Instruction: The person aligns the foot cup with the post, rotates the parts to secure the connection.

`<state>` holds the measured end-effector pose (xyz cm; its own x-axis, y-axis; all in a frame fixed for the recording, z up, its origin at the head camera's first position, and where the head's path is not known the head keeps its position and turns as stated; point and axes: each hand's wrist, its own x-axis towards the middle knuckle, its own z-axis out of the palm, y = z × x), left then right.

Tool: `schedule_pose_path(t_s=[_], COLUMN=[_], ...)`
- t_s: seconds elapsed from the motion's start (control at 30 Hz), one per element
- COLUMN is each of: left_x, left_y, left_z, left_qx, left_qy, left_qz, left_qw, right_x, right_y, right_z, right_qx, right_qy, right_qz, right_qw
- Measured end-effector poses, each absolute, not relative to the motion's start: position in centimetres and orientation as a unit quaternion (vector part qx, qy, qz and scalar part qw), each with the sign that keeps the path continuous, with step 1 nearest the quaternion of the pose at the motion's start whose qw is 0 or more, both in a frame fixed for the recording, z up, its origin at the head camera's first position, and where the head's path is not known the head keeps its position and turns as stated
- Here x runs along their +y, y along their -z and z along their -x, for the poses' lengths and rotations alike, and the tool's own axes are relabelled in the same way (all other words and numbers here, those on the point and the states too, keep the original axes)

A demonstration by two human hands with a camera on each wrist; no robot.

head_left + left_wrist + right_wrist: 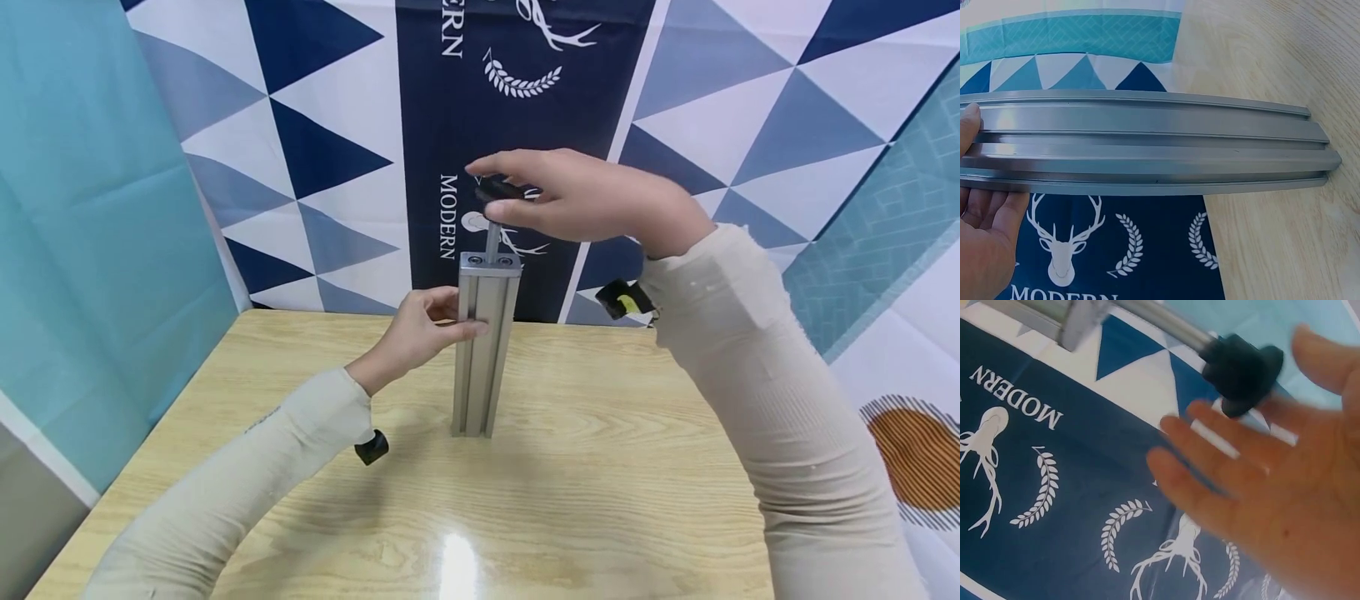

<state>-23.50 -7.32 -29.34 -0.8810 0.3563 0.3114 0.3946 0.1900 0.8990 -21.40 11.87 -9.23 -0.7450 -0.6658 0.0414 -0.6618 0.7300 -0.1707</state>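
Observation:
An aluminium profile with long grooves stands upright on the table, an end plate with two screws on its top. From that plate rises a metal rod that ends in a black foot or knob. My left hand grips the profile at upper height, thumb across one face and fingers round the side. Around the black knob, my right hand hovers with fingers and thumb spread; the right wrist view shows a gap between thumb and knob.
The wood-grain table carries the profile's lower end. Close behind hangs a blue and white patterned cloth, and a teal cloth hangs at the left. Small black cameras are worn at the wrists.

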Motion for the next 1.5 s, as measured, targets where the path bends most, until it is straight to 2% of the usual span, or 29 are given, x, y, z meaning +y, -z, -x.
schedule_pose_path(t_s=[0.1,0.17,0.3,0.43,0.5,0.6,0.77,0.87,0.93,1.0,1.17,1.27,1.37,1.5], left_x=[-7.3,-7.3,-7.3,-7.3,-7.3,-7.3,-7.2,-7.2,-7.2,-7.2,-7.2,-7.3,-7.3,-7.4], left_y=[29.2,29.2,29.3,29.5,29.5,29.5,29.4,29.4,29.4,29.4,29.4,29.4,29.4,29.3], left_z=[23.5,23.5,23.5,23.6,23.6,23.7,23.7,23.7,23.7,23.7,23.7,23.6,23.6,23.6], left_qx=[-0.773,-0.774,-0.775,-0.772,-0.772,-0.771,-0.772,-0.774,-0.775,-0.775,-0.771,-0.77,-0.77,-0.771], left_qy=[0.588,0.588,0.589,0.591,0.591,0.591,0.589,0.588,0.588,0.588,0.589,0.59,0.59,0.588], left_qz=[0.239,0.234,0.229,0.232,0.234,0.238,0.238,0.233,0.231,0.231,0.24,0.242,0.244,0.244], left_qw=[0.014,0.012,0.01,0.009,0.012,0.017,0.018,0.015,0.015,0.016,0.018,0.017,0.018,0.019], right_x=[12.1,11.8,10.9,10.0,9.9,10.2,11.7,12.3,12.3,12.1,10.6,9.9,9.9,10.6], right_y=[9.1,9.3,10.1,10.8,10.9,10.5,9.4,9.1,9.1,9.2,10.2,10.8,10.9,10.3], right_z=[21.5,21.6,21.8,21.7,21.6,21.4,21.4,21.6,21.7,21.7,21.4,21.4,21.3,21.2], right_qx=[0.917,0.919,0.941,0.956,0.959,0.961,0.941,0.917,0.906,0.91,0.947,0.952,0.953,0.955], right_qy=[0.084,0.08,0.08,0.089,0.087,0.094,0.109,0.102,0.101,0.092,0.097,0.103,0.11,0.114], right_qz=[0.389,0.385,0.307,0.235,0.224,0.232,0.321,0.386,0.411,0.403,0.272,0.225,0.218,0.25], right_qw=[0.01,-0.025,-0.119,-0.151,-0.15,-0.118,-0.005,0.023,0.011,-0.023,-0.14,-0.182,-0.182,-0.116])
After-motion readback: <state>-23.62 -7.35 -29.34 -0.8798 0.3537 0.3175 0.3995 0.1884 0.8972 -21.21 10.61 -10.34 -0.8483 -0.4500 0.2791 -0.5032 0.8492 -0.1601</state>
